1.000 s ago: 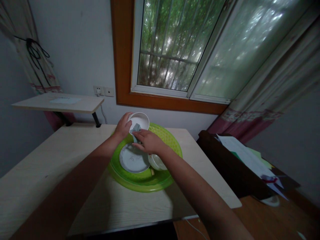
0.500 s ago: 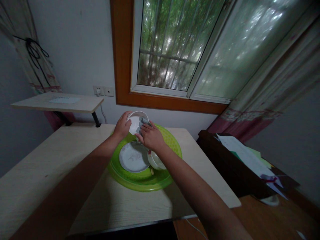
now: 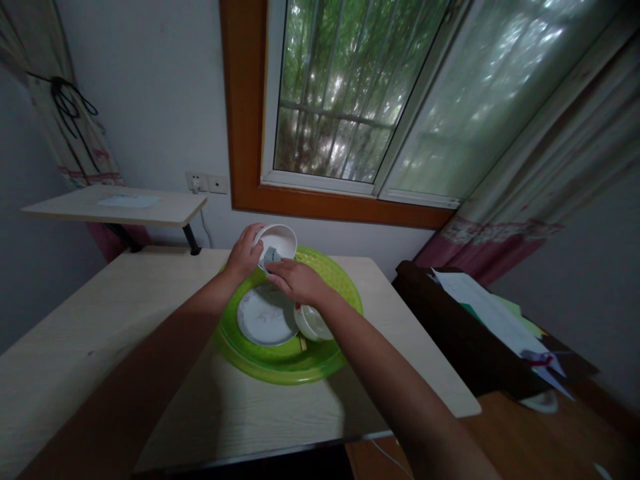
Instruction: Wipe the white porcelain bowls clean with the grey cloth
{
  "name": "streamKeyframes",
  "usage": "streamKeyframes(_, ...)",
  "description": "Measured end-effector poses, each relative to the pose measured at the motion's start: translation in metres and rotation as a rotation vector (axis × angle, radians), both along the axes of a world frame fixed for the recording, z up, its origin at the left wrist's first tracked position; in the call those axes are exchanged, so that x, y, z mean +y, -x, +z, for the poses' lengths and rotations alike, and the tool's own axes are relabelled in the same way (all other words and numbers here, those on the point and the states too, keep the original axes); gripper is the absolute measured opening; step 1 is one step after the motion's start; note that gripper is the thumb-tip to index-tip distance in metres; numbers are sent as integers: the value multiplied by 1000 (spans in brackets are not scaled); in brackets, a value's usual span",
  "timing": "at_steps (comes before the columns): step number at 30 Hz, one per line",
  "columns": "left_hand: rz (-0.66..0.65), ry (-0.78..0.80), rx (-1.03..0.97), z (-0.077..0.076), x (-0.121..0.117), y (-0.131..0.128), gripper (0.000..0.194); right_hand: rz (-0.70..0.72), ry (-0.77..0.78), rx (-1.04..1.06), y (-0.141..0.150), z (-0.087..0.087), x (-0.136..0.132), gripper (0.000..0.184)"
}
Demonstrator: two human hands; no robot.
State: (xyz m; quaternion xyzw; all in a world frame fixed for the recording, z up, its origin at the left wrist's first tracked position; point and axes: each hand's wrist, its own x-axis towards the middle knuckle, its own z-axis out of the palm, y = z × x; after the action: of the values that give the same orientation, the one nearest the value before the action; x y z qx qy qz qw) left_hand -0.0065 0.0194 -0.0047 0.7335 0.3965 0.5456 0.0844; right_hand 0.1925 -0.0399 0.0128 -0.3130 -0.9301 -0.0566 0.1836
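My left hand (image 3: 245, 253) grips a white bowl (image 3: 284, 240) by its left rim, tilted so its inside faces me. A grey-green cloth (image 3: 271, 255) is pressed to the bowl's near inner side by my right hand (image 3: 296, 279), whose fingers are closed on it. Both hands are above a bright green basin (image 3: 285, 375). Inside the basin lie a white plate (image 3: 267, 315) with a faint pattern and a second white bowl (image 3: 313, 323) with a red mark, partly hidden by my right forearm. A small yellowish stick end (image 3: 303, 343) shows between them.
The basin stands on a pale wooden desk (image 3: 165, 300). A raised shelf (image 3: 115, 212) with a paper on it is at the back left. Beyond the desk's right edge is a dark brown piece of furniture (image 3: 450, 327) bearing papers. A window (image 3: 350, 100) is behind.
My right hand has moved with the cloth from the bowl's right inner side to its lower left. The bowl and my left hand stay nearly in place.
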Motion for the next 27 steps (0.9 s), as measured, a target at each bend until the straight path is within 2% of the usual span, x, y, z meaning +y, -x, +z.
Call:
streamKeyframes(4,-5,5,20,-2,3,-1,44,-203,-126,-16,0,-1,3,42)
streamKeyframes(7,-6,15,20,-2,3,-1,44,-266,-207,-6,0,-3,2,48)
streamKeyframes(10,-2,25,12,-2,2,-1,45,-205,-189,-46,1,-4,1,49)
streamKeyframes(16,-9,22,31,-1,0,-2,42,8,-32,-65,-1,-3,-1,54)
streamKeyframes(22,5,27,-7,0,-1,-1,42,42,68,20,-2,0,-7,64)
streamKeyframes(27,1,24,-3,-1,0,-2,41,-21,23,-30,0,-2,-4,58)
